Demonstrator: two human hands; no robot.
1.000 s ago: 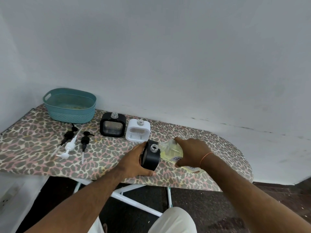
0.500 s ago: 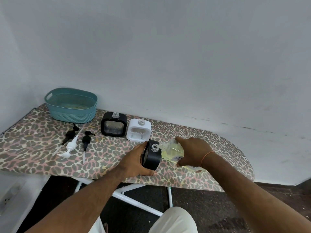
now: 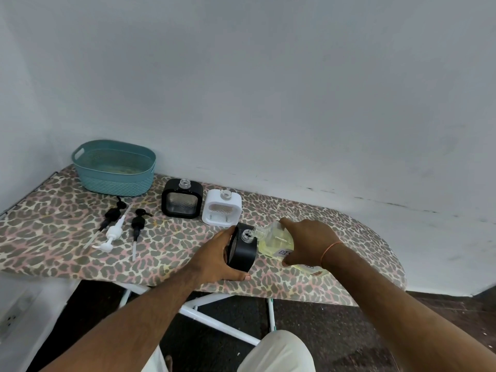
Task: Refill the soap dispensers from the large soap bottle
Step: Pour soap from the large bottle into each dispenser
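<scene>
1. Leopard-print cloth covers the ironing board that carries everything, set against a pale wall.
2. The left hand grips a black soap dispenser near the front edge, thumb and fingers curled round its body, its open clear neck facing up.
3. The right hand holds the large soap bottle tipped over to the left, fingers wrapped across its top and thumb underneath; an orange band sits on that wrist.
4. The bottle's threaded mouth lies just beside the dispenser's neck; pale yellow liquid shows inside the bottle, and its white label is partly hidden.
5. Behind stand a second black dispenser and a white dispenser, side by side, both upright with open necks.
6. To the left lie three pump heads: two black pumps and one white pump, close together.
7. A teal basket sits at the back left corner.
</scene>
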